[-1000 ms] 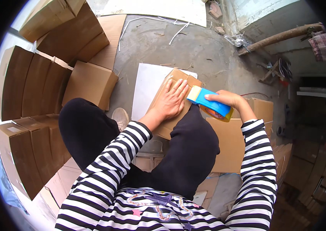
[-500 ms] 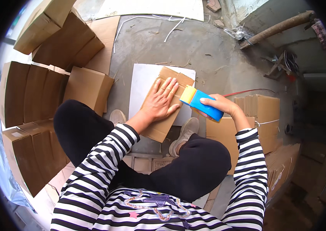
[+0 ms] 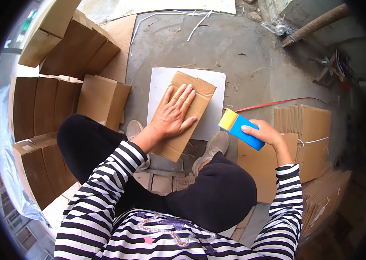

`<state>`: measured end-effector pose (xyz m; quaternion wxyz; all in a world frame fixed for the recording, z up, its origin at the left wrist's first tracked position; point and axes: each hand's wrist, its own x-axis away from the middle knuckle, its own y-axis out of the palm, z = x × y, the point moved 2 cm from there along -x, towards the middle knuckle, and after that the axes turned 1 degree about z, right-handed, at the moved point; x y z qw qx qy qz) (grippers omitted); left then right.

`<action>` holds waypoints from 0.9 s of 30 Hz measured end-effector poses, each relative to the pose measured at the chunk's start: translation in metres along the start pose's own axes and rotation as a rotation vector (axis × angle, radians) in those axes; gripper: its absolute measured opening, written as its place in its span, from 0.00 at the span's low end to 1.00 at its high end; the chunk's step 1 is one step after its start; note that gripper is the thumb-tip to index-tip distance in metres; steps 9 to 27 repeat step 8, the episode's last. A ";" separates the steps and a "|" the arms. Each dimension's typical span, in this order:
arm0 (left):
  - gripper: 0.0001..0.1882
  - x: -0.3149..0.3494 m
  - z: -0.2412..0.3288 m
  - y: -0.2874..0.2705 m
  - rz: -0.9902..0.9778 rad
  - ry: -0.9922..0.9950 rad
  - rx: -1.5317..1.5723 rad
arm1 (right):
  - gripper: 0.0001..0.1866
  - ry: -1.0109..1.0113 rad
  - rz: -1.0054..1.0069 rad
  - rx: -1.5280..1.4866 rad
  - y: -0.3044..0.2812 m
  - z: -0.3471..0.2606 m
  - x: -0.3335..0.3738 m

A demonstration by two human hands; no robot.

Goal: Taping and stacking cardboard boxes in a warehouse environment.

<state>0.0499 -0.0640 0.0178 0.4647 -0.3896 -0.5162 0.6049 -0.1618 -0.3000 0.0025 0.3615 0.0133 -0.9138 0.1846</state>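
A flat, narrow brown cardboard box (image 3: 200,93) lies slantwise on a white board (image 3: 157,82) on the floor in front of me. My left hand (image 3: 172,112) rests palm down on it, fingers stretched out. To the right, my right hand (image 3: 265,132) is wrapped round a blue block-shaped tool with a yellow end (image 3: 240,128), thumb on top. The yellow end points toward the carton but is apart from it. The fingers under the tool are hidden.
Brown cartons (image 3: 100,97) are stacked along the left. Bundled flat cardboard (image 3: 315,130), tied with white strap, stands at the right. A red strap (image 3: 269,104) and white strapping (image 3: 165,13) lie on the concrete floor. My shoes (image 3: 213,149) flank the board.
My right hand has drawn the blue and yellow tool away from the carton, to the right and slightly nearer me. The left hand stays flat on the carton.
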 end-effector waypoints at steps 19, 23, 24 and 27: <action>0.35 0.003 -0.003 -0.005 0.043 0.044 0.078 | 0.32 -0.026 0.083 0.029 0.009 -0.003 -0.008; 0.35 0.003 -0.003 -0.005 0.043 0.044 0.078 | 0.32 -0.026 0.083 0.029 0.009 -0.003 -0.008; 0.35 0.003 -0.003 -0.005 0.043 0.044 0.078 | 0.32 -0.026 0.083 0.029 0.009 -0.003 -0.008; 0.35 0.003 -0.003 -0.005 0.043 0.044 0.078 | 0.32 -0.026 0.083 0.029 0.009 -0.003 -0.008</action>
